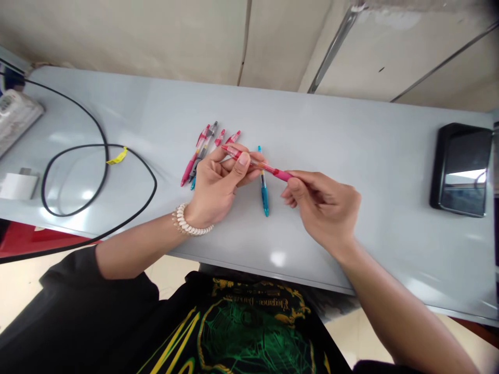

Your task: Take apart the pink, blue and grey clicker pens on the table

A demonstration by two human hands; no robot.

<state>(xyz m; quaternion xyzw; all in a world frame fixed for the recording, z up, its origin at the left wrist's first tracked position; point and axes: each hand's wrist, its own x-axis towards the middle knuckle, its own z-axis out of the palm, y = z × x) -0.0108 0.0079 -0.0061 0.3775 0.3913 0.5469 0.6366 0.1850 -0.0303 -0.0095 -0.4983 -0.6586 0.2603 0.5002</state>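
Pink retractable pen (268, 168) sits between both hands, held above the gray table (385, 156), slanting from its clicker at upper left to its rubber grip at lower right. The left hand (216, 184) pinches its clear barrel between thumb and fingers; the right hand (325, 202) is closed on the rubber grip, the tip hidden inside.

Beneath them a teal pen (264, 197) lies lengthwise toward the person, well in from the table's front and back edges. Just beyond the left hand, a gray pen (202, 150) and several other pens (189, 169) lie close together, partly hidden by the fingers.

On the right, a broad stretch of bare tabletop runs from the right hand to a black rectangular device (462, 169) near the right end. On the left, room narrows at a looped black cable (155, 179), which crosses the front edge near a white adapter (17, 186). Wall panels (195, 41) border the back edge.
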